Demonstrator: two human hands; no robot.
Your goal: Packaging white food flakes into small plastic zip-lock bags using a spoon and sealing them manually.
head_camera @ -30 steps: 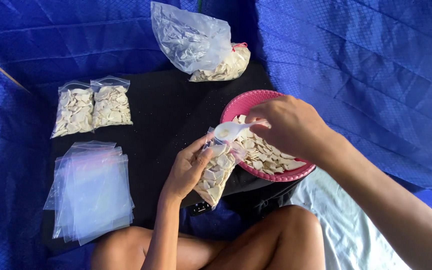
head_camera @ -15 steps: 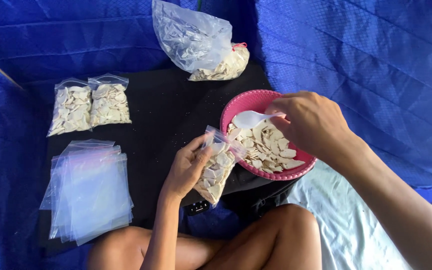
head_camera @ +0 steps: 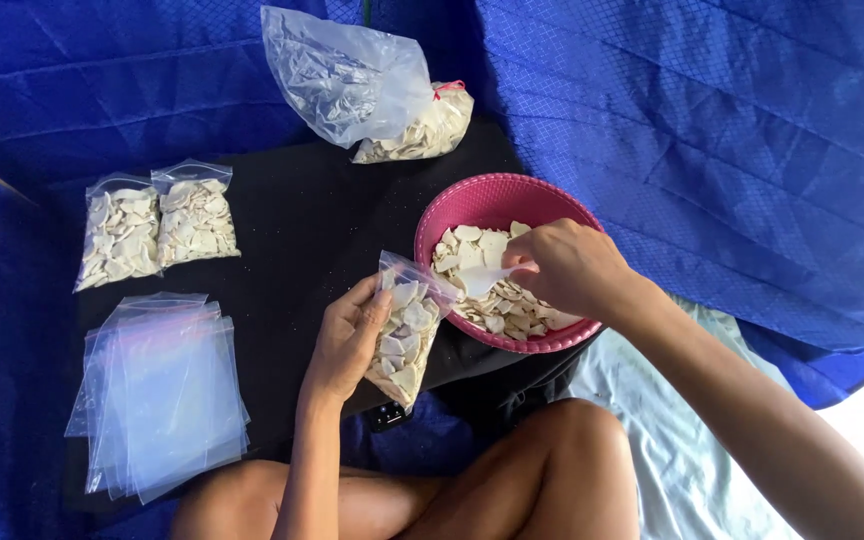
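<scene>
At the near left, a stack of empty clear zip bags [head_camera: 157,395] lies flat on a black mat [head_camera: 302,230], which is spread over blue quilted cloth [head_camera: 712,130]; farther back on the left, two small filled bags [head_camera: 157,222] of pale flat chips lie side by side, touching; at the far centre, a large clear plastic bag [head_camera: 362,85], partly full of the same chips, slumps at the mat's far edge; near the centre, the left hand [head_camera: 347,335] is closed around a small open bag [head_camera: 404,335], holding it upright and slightly tilted, partly filled with chips, its mouth just beside the rim of a pink bowl [head_camera: 487,200]; the bowl sits to the right on the mat and holds a heap of pale chips [head_camera: 497,300]; over the bowl, the right hand [head_camera: 567,268] is closed, pinching the handle of a white spoon [head_camera: 482,280] whose scoop rests among the chips near the bag's mouth; the person's bare knees [head_camera: 552,470] show at the near edge, with pale cloth [head_camera: 672,450] to their right.
</scene>
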